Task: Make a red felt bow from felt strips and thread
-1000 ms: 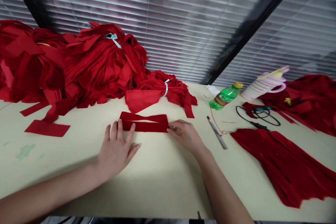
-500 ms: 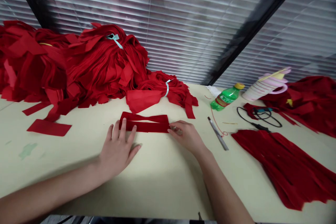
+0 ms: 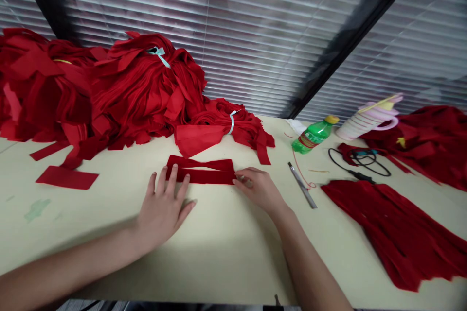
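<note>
A red fabric strip (image 3: pixel 209 176) lies folded on the table in front of me, its long edges folded inward with a narrow gap between them. My left hand (image 3: pixel 163 206) rests with fingers spread, the fingertips on the strip's left end. At the opposite end, my right hand (image 3: pixel 260 188) pinches the strip's right edge between thumb and forefinger. Beyond the folded strip sits a small bundle of red fabric strips (image 3: pixel 233 124) tied with a pale blue band.
Large heaps of red strips (image 3: pixel 146 87) line the back left. A flat red piece (image 3: pixel 67 177) lies left. To the right are a green bottle (image 3: pixel 315 135), a cup (image 3: pixel 367 120), a metal blade-like tool (image 3: pixel 302 185), a black cable (image 3: pixel 359 163) and a stack of red strips (image 3: pixel 397 233).
</note>
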The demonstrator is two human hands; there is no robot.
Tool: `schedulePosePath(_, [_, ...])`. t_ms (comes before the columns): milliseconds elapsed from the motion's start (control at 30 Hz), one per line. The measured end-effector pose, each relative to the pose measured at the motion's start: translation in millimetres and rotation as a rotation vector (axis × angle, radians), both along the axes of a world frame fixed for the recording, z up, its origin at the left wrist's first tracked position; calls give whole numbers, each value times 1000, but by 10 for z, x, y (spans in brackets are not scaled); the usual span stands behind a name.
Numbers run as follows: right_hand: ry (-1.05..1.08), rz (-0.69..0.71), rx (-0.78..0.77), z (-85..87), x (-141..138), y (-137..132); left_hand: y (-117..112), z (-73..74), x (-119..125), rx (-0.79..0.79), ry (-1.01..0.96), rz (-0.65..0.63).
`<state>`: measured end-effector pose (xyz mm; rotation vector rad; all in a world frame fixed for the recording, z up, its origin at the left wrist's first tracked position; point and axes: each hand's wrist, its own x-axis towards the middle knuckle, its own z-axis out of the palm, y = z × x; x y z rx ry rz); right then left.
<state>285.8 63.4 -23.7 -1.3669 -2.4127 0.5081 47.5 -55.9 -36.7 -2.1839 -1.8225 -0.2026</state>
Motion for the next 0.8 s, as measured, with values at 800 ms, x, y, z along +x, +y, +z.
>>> schedulePosePath(800, [169, -112, 197, -24, 37, 38, 26, 38, 21, -157, -136, -448])
